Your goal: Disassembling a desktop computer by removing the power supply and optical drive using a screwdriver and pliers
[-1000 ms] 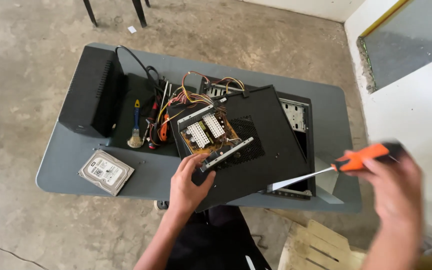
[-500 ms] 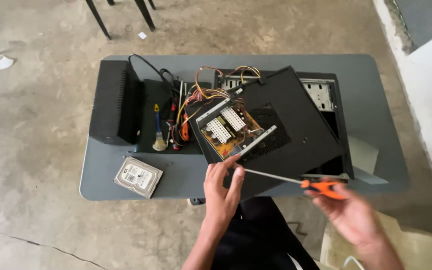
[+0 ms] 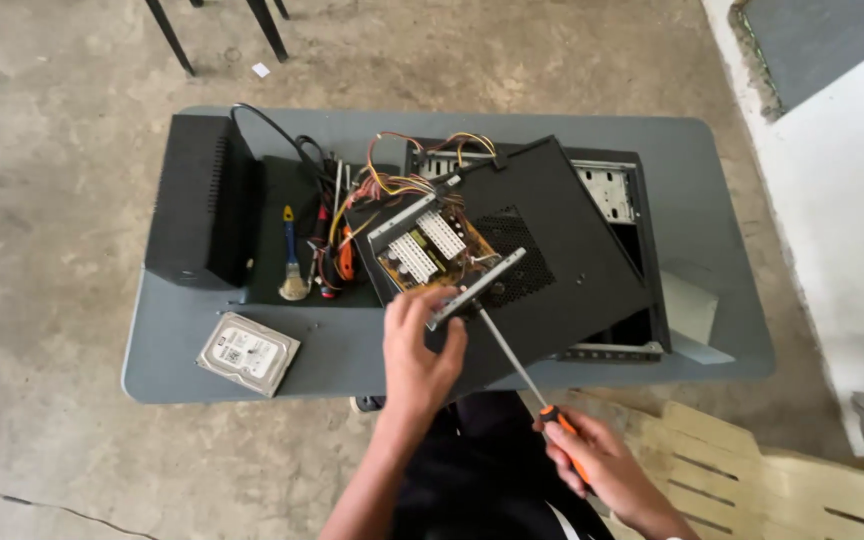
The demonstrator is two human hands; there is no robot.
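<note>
- Left hand (image 3: 417,350): my grip steadies the power supply (image 3: 472,262).
- Right hand (image 3: 602,465): grip closed on the screwdriver (image 3: 522,370); unscrewing underway, tip needs seating squarely.

Orange-handled screwdriver (image 3: 522,375), black case panel (image 3: 562,250), grey table (image 3: 712,160) — yellow-red wires (image 3: 392,185).

Left hand (image 3: 420,350) reaches forward, fingers curled; right hand (image 3: 602,465) seems clenched, lower and nearer.
</note>
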